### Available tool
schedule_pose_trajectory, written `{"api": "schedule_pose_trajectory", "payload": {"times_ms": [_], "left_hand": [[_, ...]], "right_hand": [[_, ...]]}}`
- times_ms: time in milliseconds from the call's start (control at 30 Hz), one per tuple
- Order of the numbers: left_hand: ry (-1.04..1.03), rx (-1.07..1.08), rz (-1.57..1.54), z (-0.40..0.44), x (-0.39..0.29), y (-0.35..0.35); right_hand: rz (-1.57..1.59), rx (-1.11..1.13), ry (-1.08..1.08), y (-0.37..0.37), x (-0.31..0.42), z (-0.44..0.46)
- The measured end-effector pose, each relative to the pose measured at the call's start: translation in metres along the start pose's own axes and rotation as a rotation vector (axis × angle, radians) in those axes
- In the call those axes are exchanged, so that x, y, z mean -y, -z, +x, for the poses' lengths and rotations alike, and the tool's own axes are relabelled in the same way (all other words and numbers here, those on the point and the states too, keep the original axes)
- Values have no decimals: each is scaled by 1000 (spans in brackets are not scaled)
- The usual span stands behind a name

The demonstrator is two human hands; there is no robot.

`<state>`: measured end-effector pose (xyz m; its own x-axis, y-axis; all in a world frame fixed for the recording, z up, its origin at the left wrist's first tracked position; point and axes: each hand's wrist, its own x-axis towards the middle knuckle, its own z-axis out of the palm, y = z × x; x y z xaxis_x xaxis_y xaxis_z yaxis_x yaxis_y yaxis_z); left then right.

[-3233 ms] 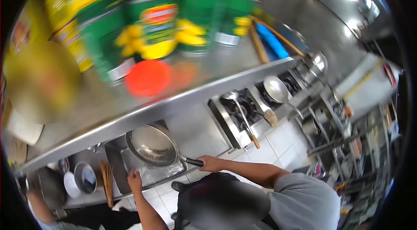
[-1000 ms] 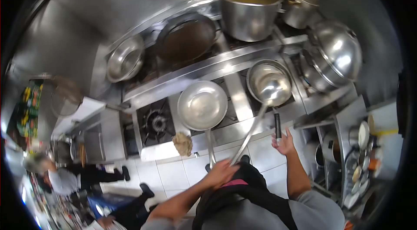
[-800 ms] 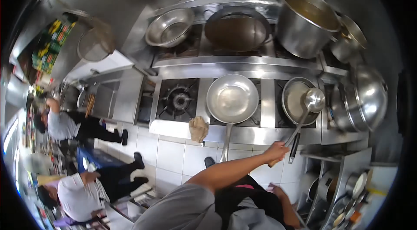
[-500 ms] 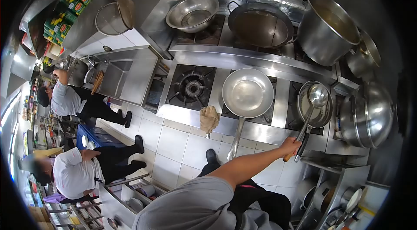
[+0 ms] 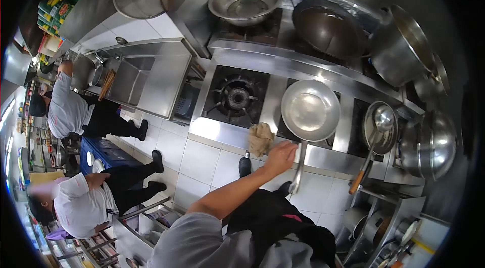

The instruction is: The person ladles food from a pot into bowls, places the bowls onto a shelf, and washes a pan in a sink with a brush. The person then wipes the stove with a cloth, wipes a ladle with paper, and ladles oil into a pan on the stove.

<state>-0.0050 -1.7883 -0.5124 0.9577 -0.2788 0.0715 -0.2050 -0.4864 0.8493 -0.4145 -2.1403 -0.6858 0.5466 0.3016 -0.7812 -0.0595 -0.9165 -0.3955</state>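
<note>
My left hand is over the front edge of the stove, fingers loosely curled together; nothing shows in them. Beside it on the right is the metal handle of a shiny frying pan, which rests on the middle burner. Whether my hand touches this handle I cannot tell. Left of my hand, a crumpled brown cloth hangs at the stove's edge. On the right, a ladle with a wooden handle lies across a dark-handled pan. My right hand is out of view.
Behind stand a steel basin, a wok and a large stockpot. A cast burner is at front left. Two people stand at left, one by the sink. A shelf with pots is at lower right.
My left hand has let go of the ladle and moved left to the frying pan's handle. The ladle now rests in the right pan. The view has shifted slightly.
</note>
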Motion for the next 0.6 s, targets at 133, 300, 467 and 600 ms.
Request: {"api": "schedule_pose_trajectory", "payload": {"times_ms": [133,300,467,600], "left_hand": [[-103,-165,508,-19,110,48],[205,-252,900,-85,279,159],[373,-515,612,-88,307,298],[18,-543,256,54,221,244]], "right_hand": [[-88,47,40,1,32,24],[-155,102,64,11,73,47],[-187,121,79,23,106,72],[-209,127,82,28,132,84]]}}
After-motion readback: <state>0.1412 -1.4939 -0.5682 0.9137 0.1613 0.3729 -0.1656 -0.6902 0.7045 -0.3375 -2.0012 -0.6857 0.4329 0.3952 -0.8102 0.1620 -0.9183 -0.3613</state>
